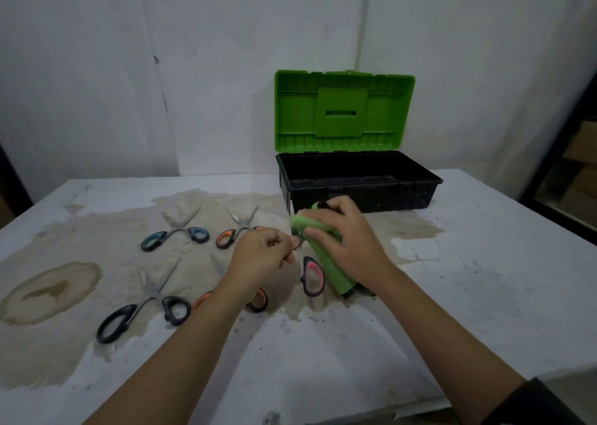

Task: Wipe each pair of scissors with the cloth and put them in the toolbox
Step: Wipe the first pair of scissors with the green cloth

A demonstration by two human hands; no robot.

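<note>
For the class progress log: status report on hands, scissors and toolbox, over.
Left hand pinches a blade; right hand grips green cloth round pink-handled scissors. Four other pairs lie on table. Toolbox open, nothing blocking it.

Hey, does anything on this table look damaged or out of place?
The table top looks worn: a big brown patch spreads under the scissors, and a ringed stain sits near its left edge. Nothing else stands out; the toolbox stands open.
</note>
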